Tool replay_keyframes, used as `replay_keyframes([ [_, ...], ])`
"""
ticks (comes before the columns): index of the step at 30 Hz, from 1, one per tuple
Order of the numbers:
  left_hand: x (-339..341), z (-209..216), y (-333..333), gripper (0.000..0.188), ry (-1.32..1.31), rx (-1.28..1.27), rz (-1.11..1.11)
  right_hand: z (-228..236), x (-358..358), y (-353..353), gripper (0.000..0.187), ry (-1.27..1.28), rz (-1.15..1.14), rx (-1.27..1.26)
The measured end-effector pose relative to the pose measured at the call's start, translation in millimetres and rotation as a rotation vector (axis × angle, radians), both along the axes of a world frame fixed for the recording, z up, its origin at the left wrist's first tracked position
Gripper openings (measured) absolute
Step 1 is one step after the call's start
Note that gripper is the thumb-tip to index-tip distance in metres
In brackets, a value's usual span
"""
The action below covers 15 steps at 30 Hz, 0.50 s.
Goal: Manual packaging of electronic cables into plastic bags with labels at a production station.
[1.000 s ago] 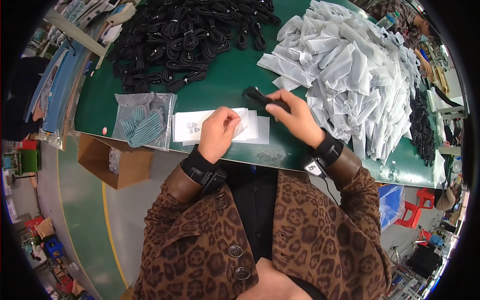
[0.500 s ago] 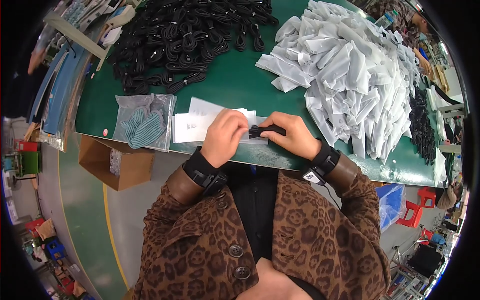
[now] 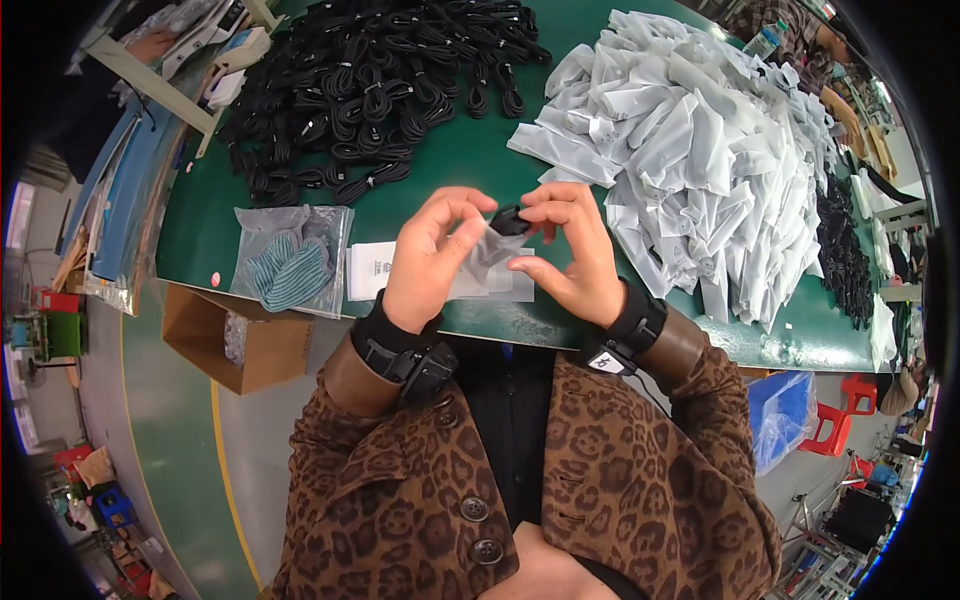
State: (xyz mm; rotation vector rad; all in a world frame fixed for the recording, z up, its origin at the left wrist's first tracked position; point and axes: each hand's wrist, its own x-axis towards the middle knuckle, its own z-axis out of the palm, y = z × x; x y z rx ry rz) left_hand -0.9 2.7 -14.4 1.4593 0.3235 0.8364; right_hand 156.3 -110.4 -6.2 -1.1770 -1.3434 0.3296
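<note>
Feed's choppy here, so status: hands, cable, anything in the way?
Left hand pinching translucent bag. Right hand, fingers touching black cable bundle at bag's mouth. White stack beside left hand; nothing visibly blocking cable.

light: bright, even | glare: near edge of table (image 3: 735, 343) | rim: black, bent

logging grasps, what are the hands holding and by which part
Left hand: translucent bag, near its mouth. Right hand: black cable bundle, by its exposed end.
</note>
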Motion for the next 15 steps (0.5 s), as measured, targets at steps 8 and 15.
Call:
replay_keyframes([
  [8, 9.4, 10.2, 7.3, 0.014, -0.134, -0.418, -0.055, 38.4, 22.9, 9.0, 0.025, -0.474, -0.250, 0.188],
  [15, -24.3, -32.8, 4.3, 0.015, 0.453, 0.663, 0.101, 79.8, 140.7, 42.4, 0.023, -0.890, -0.934, 0.224],
])
